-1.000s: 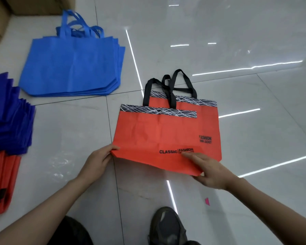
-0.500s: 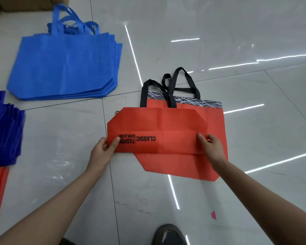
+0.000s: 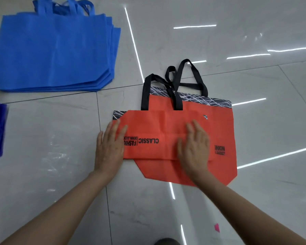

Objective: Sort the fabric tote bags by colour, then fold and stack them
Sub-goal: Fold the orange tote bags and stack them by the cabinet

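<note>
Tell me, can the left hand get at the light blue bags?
Probably yes: the left hand rests flat on the orange bag, holding nothing, and only bare floor separates it from the blue pile.

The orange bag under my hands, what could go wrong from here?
1. The fold may spring open: only the flat left hand and right hand press the folded orange bag down.
2. It sits offset on a second orange bag, which lies unfolded beneath; sliding either one could drag the other crooked.
3. The black handles cross each other, so lifting one bag might snag the other.
</note>
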### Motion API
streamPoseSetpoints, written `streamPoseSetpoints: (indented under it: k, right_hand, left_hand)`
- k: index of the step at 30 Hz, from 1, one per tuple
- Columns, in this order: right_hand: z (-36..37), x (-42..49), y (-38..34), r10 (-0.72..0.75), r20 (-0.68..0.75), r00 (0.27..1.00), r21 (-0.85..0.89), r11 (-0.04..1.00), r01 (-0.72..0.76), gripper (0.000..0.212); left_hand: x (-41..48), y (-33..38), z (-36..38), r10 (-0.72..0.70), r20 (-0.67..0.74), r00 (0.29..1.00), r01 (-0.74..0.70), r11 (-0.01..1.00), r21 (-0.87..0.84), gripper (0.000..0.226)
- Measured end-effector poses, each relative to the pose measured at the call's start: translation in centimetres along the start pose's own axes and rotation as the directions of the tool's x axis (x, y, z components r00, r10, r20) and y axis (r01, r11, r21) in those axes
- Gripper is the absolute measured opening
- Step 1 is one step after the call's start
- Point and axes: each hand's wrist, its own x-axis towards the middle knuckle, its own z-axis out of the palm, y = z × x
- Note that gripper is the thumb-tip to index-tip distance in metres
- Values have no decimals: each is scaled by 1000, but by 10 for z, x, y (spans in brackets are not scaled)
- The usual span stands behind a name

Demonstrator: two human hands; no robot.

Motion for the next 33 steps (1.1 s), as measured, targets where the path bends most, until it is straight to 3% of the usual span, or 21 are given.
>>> streamPoseSetpoints:
  k: [3,7,12,17,21,24,27,30,33]
  right_hand:
    - [21,5,-58,-277,126,953,176,951,254,50]
    - [54,10,-107,-427,345,836,236,901,363,51]
    - [66,14,-78,-364,440,821,150,931,333,49]
    - [41,19,-6,-123,484,867,-29,987,156,53]
    - [19,20,46,-11,467,884,-113,991,72,56]
    - [15,15,52,-29,451,892,-91,993,79,57]
    - [12,13,49,-48,341,939,-64,995,74,51]
    - [14,29,41,1,205,979,-34,999,6,44]
    - [26,57,25,68,196,978,57,995,-80,48]
  left_hand:
    - [3,-3,7,-8,168,986,23,996,-88,52]
    - [-1,-5,18,-51,272,961,67,997,-47,66]
    - [0,-2,16,-60,264,963,59,998,13,60]
    - [-2,0,14,-66,250,966,68,998,1,62]
    - [-4,-2,12,-53,234,971,57,998,-8,63]
    - [-4,2,1,-43,141,989,42,999,10,53]
    - [14,12,-7,-63,-17,998,63,998,19,35]
    - [31,18,1,-28,85,996,31,999,-39,44]
    - [32,18,15,-3,211,977,14,998,-54,55]
